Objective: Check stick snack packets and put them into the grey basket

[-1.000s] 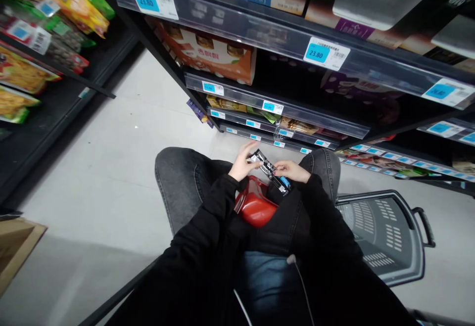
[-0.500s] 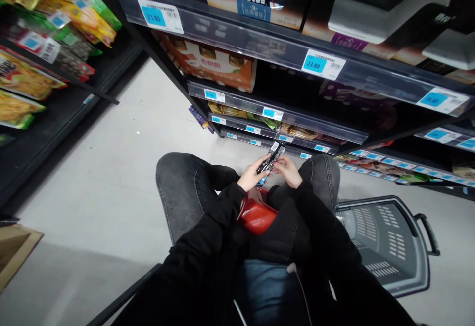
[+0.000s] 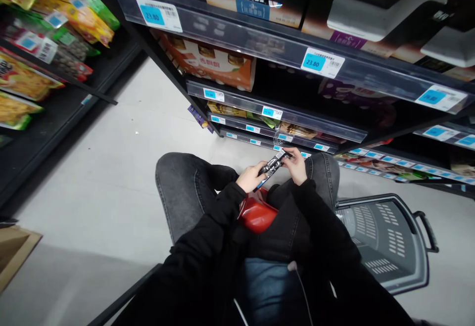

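A slim black packet with white print and a bit of blue slants between my hands, above my bent knees. My left hand is closed round its lower end. At its upper end, near a white label, the fingers of my right hand grip the edge. What the packet contains cannot be made out. Below my hands, a glossy red object rests between my legs, partly hidden by my sleeve and thigh.
Shelves with price tags and boxed goods rise in front. A grey shopping basket stands on the floor at the right. Bagged snacks fill a rack at the left, and a cardboard box sits at the lower left.
My right hand has moved up along the packet to its far end. The packet has turned and leans more to the right. My left hand stays nearly in place.
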Demonstrator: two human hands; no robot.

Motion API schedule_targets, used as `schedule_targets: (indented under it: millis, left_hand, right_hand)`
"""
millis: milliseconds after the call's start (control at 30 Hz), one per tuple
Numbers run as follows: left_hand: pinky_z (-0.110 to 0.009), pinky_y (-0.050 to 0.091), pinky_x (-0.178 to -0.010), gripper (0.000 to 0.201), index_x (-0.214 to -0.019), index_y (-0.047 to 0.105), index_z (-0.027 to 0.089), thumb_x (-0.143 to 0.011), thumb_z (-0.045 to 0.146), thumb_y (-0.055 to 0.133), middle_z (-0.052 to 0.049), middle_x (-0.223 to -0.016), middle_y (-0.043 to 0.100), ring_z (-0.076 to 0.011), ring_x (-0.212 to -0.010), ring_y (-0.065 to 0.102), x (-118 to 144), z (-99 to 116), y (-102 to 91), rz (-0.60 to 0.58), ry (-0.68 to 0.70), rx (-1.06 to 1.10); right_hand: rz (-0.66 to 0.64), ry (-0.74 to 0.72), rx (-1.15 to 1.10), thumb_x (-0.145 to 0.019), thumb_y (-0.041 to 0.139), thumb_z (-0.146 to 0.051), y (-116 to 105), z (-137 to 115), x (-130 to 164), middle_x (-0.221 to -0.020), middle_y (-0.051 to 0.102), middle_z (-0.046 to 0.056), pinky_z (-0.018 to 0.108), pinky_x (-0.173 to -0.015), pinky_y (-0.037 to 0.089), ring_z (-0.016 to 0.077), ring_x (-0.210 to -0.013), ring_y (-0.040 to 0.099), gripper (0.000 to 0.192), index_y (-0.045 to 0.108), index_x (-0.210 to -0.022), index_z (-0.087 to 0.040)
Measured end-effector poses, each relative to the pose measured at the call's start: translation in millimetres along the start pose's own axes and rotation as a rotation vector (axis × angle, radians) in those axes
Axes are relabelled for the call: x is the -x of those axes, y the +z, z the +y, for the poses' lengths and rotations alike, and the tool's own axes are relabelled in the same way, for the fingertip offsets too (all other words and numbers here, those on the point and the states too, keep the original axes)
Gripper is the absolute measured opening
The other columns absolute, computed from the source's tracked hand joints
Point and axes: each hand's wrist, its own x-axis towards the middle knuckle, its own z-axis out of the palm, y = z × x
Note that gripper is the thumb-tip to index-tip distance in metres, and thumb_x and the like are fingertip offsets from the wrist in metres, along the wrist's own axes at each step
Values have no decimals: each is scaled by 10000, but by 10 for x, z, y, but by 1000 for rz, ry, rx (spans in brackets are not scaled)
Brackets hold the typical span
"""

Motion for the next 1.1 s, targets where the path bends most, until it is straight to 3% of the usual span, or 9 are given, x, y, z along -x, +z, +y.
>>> schedule_targets:
  millis: [67, 233, 400, 567, 700, 833, 1000, 1100]
  left_hand:
    - [-264, 448, -694, 346, -1124, 517, 200, -795, 292, 460, -18, -807, 663, -175, -701, 622, 8, 15, 11, 49, -7, -39]
    - [-246, 458, -724, 382, -1148, 512, 209, -814, 391, 471, -30, -949, 656, -150, -761, 623, 23, 95, 51, 199, 10, -5]
    - [-261, 432, -868, 339, -1113, 572, 199, -865, 364, 412, -43, -1071, 636, -162, -967, 593, 21, 102, 83, 294, 117, -4]
    - [-280, 447, -840, 342, -1103, 595, 201, -868, 374, 418, -57, -1007, 655, -176, -898, 616, 32, 94, 103, 360, 90, -118]
    - [-301, 441, -854, 360, -1178, 521, 179, -880, 333, 392, -87, -1121, 606, -200, -993, 583, 37, 124, 99, 408, 115, -253]
    - [-315, 451, -830, 327, -1150, 498, 135, -882, 255, 355, -120, -1129, 573, -214, -987, 567, 19, 158, 127, 345, 135, -446]
    - [-294, 475, -718, 320, -1161, 484, 176, -861, 208, 377, -121, -1127, 536, -214, -923, 579, 6, 203, 210, 192, 105, -592]
    - [-291, 471, -688, 314, -1157, 482, 188, -865, 218, 370, -121, -1152, 514, -218, -911, 577, 12, 218, 215, 171, 67, -631]
  right_hand:
    - [20, -80, 36, -588, 590, -200, 34, 4, 30, -827, 534, -7, 279, -632, 479, 132, -727, 539, 239, 500, -809, -203]
    - [-34, -220, 162, -642, 568, -203, 114, 17, 132, -797, 562, -2, 272, -698, 455, 134, -759, 540, 139, 517, -771, -199]
    - [6, -174, 145, -672, 583, -265, 111, 10, 153, -833, 604, 23, 308, -737, 464, 166, -793, 571, 100, 541, -735, -200]
    - [7, -84, 38, -645, 607, -297, 98, 37, 127, -819, 606, 18, 319, -717, 494, 159, -752, 578, 144, 548, -731, -197]
    - [5, -43, -12, -662, 603, -308, 147, 30, 161, -843, 593, 4, 304, -673, 514, 131, -694, 583, 229, 520, -855, -219]
    - [1, -37, -7, -692, 581, -304, 199, 53, 197, -794, 583, -14, 290, -644, 516, 123, -675, 589, 253, 480, -914, -234]
    - [169, -96, 71, -732, 534, -348, 166, 112, 161, -679, 549, -19, 277, -613, 494, 115, -615, 541, 152, 509, -791, -209]
    - [71, -2, -63, -690, 570, -343, 129, 85, 126, -698, 568, -19, 282, -616, 498, 120, -644, 555, 178, 516, -795, -210]
